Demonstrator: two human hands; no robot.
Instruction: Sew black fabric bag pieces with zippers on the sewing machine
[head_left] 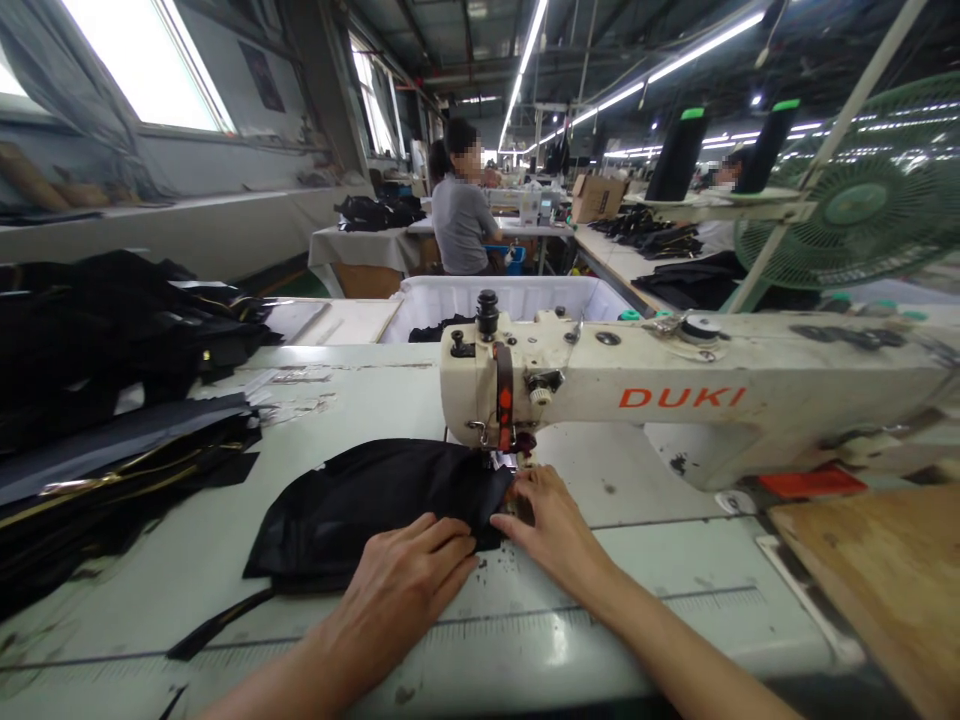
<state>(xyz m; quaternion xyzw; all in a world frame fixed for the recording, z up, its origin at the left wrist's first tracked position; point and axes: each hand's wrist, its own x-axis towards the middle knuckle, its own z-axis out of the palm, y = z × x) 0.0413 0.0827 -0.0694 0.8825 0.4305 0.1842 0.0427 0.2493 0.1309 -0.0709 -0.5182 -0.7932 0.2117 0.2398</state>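
A curved black fabric piece (360, 500) lies on the sewing machine's table, its right end under the presser foot (499, 460). My left hand (416, 570) rests at the near edge of the fabric, fingers bent and pressed together on it. Close to the needle area, my right hand (551, 525) has its thumb and forefinger at the fabric's right edge, closed on it. A narrow black strip (221, 620) trails from the piece toward the lower left. The fabric beneath my left fingers is hidden. The white sewing machine (592, 380) stands over the right end.
Piles of black fabric pieces with gold zippers (112, 480) fill the table's left side. Behind the machine is a white bin (517, 292). Thread cones (675, 160) and a green fan (855, 205) stand at right. A person in grey (461, 225) sits farther back.
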